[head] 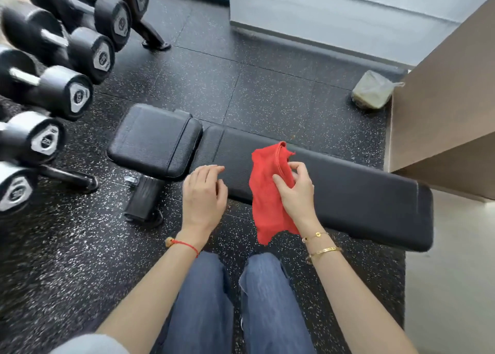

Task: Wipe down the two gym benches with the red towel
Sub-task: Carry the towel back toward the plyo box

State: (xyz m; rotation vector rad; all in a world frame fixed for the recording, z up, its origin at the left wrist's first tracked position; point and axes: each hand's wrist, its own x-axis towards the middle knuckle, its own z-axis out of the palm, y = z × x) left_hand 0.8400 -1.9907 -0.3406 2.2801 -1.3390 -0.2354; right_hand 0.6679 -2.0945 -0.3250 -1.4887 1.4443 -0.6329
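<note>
One crumpled red cloth towel (267, 193) is the whole show right now, and it's hanging bunched in the right hand (297, 193), thumb and fingers pinched round its upper part so the rest droops down past the near edge of the long black padded bench back pad (348, 193). Looks to me like it's being gathered into a wad before it goes flat on the vinyl, which makes sense, a loose rag just drags. The left hand (205, 193) is empty, fingers relaxed and slightly curled, hovering just beside the towel over the gap where the back pad meets the smaller square black seat pad (155, 139). My guess is it's about to help fold or steady things.

Only one bench is in view, so I can't say where the second one is. Wiping doesn't seem started on this one, judging by the towel being off the surface.

Further out: a rack of black hex dumbbells (53, 85) on the left, speckled black rubber floor (241, 85), and a tied plastic bag (373, 89) tucked by a tan wooden counter (442, 99), out of the way.
</note>
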